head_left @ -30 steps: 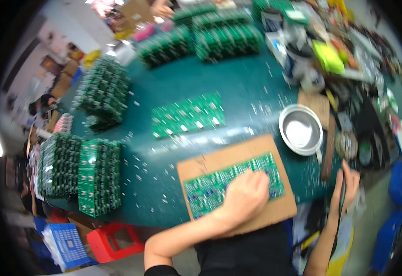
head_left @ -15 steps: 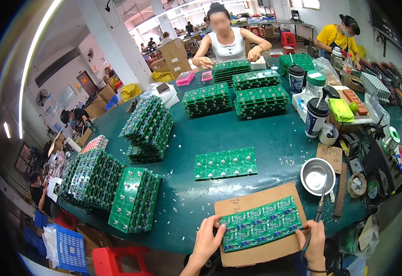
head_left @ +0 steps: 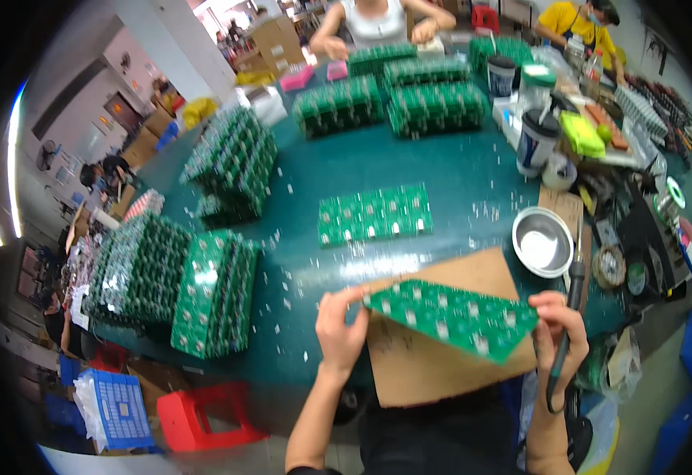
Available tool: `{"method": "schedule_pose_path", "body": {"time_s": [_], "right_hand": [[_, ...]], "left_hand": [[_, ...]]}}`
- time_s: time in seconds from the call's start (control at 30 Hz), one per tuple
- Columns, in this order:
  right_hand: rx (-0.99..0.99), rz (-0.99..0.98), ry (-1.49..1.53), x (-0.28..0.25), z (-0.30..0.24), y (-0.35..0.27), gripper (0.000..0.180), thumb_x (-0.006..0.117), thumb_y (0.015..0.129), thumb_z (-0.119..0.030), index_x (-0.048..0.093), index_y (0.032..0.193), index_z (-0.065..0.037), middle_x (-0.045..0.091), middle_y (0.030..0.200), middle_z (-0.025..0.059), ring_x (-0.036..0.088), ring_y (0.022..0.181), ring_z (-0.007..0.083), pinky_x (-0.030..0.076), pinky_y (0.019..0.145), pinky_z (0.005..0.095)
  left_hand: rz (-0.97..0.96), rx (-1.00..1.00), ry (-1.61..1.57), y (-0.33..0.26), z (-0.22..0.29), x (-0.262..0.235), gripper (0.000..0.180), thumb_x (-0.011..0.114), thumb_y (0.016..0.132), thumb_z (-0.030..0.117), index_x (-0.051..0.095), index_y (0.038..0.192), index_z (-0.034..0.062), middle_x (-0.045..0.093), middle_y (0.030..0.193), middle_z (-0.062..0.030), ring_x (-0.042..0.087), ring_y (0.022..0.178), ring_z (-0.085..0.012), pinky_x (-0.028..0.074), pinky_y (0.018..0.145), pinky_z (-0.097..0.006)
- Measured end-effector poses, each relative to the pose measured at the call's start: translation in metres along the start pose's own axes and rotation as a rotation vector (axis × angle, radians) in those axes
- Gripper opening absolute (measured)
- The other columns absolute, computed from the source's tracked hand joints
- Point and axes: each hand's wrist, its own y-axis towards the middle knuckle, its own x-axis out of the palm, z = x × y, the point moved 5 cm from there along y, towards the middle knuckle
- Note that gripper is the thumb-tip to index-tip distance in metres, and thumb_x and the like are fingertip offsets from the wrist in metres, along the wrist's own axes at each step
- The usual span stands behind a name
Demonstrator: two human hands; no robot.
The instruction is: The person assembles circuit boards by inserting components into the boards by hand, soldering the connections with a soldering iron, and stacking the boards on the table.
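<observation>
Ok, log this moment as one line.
left hand: grips green circuit board panel | right hand: grips panel, holds soldering iron | panel: lifted over cardboard sheet

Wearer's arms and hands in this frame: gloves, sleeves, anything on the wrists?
Both are bare. The left hand wears no glove, and the forearm below it shows no sleeve, watch or band. The right hand is also ungloved, and no sleeve shows on its forearm. A thin dark loop hangs by the right wrist; I cannot tell whether it is a band or a cord. Rings are too small to tell.
</observation>
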Motion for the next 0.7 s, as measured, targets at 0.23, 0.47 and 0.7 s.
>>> {"method": "schedule_pose_path", "body": {"time_s": [0.23, 0.47, 0.7], "right_hand": [[-0.119, -0.064, -0.067, 0.016, -0.018, -0.001, 0.021, 0.073, 0.083, -0.003, 0.061, 0.101, 0.000, 0.065, 0.099, 0.0197, 0.064, 0.090, 0.0271, 0.053, 0.079, 0.0346], [-0.138, -0.087, -0.095, 0.017, -0.021, -0.008, 0.022, 0.073, 0.084, -0.003, 0.060, 0.101, 0.000, 0.065, 0.098, 0.0203, 0.064, 0.089, 0.0277, 0.052, 0.078, 0.0351], [-0.158, -0.092, -0.111, 0.020, -0.025, -0.005, 0.024, 0.074, 0.082, -0.002, 0.061, 0.101, 0.000, 0.065, 0.097, 0.0207, 0.065, 0.087, 0.0271, 0.052, 0.077, 0.0346]], "left_hand": [[-0.019, -0.116, -0.056, -0.008, -0.010, 0.005, 0.018, 0.069, 0.080, -0.003, 0.068, 0.095, 0.0050, 0.070, 0.094, -0.0026, 0.043, 0.061, -0.0086, 0.038, 0.055, -0.023], [-0.007, -0.121, -0.075, -0.019, -0.014, 0.007, 0.014, 0.069, 0.081, -0.001, 0.064, 0.093, 0.0041, 0.073, 0.098, -0.0020, 0.041, 0.061, -0.0070, 0.037, 0.055, -0.021], [0.005, -0.148, -0.098, -0.020, -0.018, 0.009, 0.013, 0.069, 0.081, -0.001, 0.064, 0.092, 0.0031, 0.073, 0.098, -0.0020, 0.039, 0.061, -0.0058, 0.036, 0.055, -0.021]]}}
